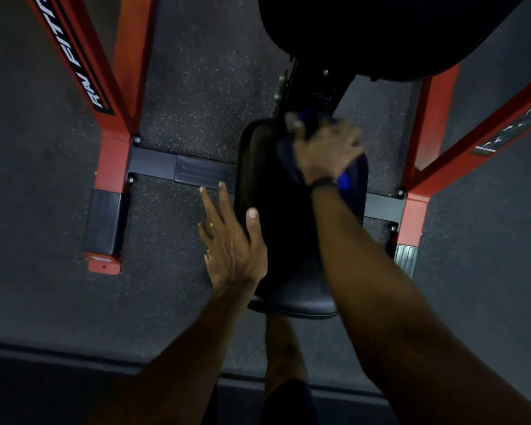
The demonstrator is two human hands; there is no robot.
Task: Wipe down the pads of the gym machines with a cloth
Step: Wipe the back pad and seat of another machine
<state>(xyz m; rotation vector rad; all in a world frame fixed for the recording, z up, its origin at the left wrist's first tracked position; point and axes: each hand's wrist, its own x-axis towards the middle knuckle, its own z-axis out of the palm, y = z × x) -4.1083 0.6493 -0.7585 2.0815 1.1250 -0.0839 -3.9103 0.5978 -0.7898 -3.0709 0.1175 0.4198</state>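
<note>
Looking straight down on a black padded seat, narrow and long, its vinyl catching a dull sheen at the near edge. The right hand is at the far end of that seat, pressing a blue cloth onto the pad; the fingers are bent over the bunched fabric, gripping it, and blue folds show on both sides of the hand and past the wrist. A dark band circles that wrist.

The left hand rests on the seat's left edge, thumb lying on the pad's top, the other fingers straight and spread out beyond the side, over the floor. Rings glint on two of those fingers. It holds nothing.

Above the seat, a larger black pad fills the top of the view, joined to a dark metal bracket with bolts.

The machine's frame is red steel: a slanted red post on the left carries a black strip with white lettering, partly cut off, and a matching red post stands on the right. A dark crossbar runs along the floor between them, passing beneath the seat, bolted at both ends.

The floor is dark rubber speckled with pale flecks. The room is dim. A bare leg shows below the seat's near end.
</note>
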